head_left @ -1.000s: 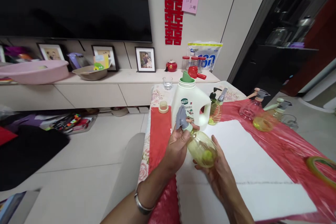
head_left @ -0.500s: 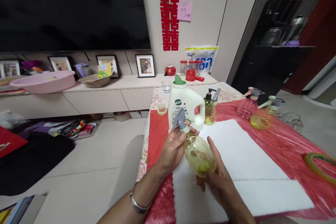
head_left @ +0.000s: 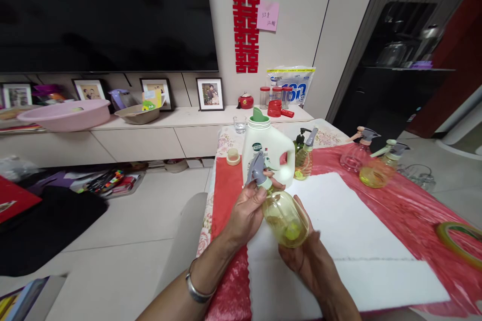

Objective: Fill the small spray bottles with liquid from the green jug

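A yellowish clear spray bottle (head_left: 284,218) with a grey trigger head is tilted over the white cloth. My left hand (head_left: 246,210) grips it around the neck, just under the trigger head. The bottle's rounded lower body rests against my right hand (head_left: 307,256), whose fingers curve round its right side and base; some of them are hidden behind it. Behind the bottle stands a large white jug (head_left: 269,148) with a green spout and no cap on. A pale cap (head_left: 233,156) lies to the jug's left.
A white cloth (head_left: 361,230) covers part of the red tablecloth. Right of the jug stand another spray bottle (head_left: 304,160) and a dark pump bottle (head_left: 300,139). Farther right are a pink spray bottle (head_left: 356,155), a yellow one (head_left: 376,173) and a tape roll (head_left: 459,241). A glass (head_left: 239,124) stands behind.
The bottle's lower end has tipped slightly up and left. My right hand has turned and shifted around its base, while my left hand keeps its hold on the neck.
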{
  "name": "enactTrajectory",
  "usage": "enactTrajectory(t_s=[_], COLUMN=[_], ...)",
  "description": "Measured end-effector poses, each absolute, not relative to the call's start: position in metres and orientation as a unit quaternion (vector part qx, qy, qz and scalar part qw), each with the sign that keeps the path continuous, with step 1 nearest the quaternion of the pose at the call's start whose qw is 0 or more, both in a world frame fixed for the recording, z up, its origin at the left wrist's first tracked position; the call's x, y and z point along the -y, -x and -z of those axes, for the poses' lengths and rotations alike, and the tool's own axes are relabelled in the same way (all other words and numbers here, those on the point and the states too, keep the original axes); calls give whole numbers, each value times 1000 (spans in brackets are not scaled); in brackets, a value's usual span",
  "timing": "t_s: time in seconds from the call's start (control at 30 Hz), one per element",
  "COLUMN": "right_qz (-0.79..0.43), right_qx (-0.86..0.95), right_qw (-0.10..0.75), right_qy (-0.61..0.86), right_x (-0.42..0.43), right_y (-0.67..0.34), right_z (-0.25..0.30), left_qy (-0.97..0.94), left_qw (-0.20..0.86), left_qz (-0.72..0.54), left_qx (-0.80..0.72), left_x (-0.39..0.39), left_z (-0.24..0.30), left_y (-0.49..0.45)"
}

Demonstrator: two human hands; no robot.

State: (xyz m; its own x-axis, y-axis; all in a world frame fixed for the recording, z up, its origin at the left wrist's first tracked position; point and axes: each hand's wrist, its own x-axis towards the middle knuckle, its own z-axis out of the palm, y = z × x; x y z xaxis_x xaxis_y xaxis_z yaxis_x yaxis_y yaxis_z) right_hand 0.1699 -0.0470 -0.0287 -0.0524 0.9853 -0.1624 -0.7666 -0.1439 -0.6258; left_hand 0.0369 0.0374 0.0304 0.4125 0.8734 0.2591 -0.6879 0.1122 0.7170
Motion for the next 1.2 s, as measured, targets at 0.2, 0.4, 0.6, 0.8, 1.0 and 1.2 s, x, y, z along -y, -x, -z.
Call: enactTrajectory(t_s=[0.2,0.4,0.6,0.8,1.0,1.2], right_qz=[-741,-758,-707,-687,-678,-707], right_qx=[185,167,209,253,257,183], right_qw=[577,580,631,640,642,621], right_qy=[290,248,242,235,249,284], right_x=[55,49,45,46,46,45], right_y=[-180,-189,-181,-182,-182,-177], right_z=[42,60,51,41,42,35], left_qy=[-424,-424,-414,-406,-422,-452], left_qw=[746,760,747,732,706,698], left_qz=[-501,-480,-506,-537,-550,-539], left_qx=[-110,-112,-117,-109,-143,-134], left_x=[-39,-37,-32,-29,-32,-34], left_z=[-36,-37,-39,-34,-28,-31], left_y=[-32,-26,-37,-48,-52,-51])
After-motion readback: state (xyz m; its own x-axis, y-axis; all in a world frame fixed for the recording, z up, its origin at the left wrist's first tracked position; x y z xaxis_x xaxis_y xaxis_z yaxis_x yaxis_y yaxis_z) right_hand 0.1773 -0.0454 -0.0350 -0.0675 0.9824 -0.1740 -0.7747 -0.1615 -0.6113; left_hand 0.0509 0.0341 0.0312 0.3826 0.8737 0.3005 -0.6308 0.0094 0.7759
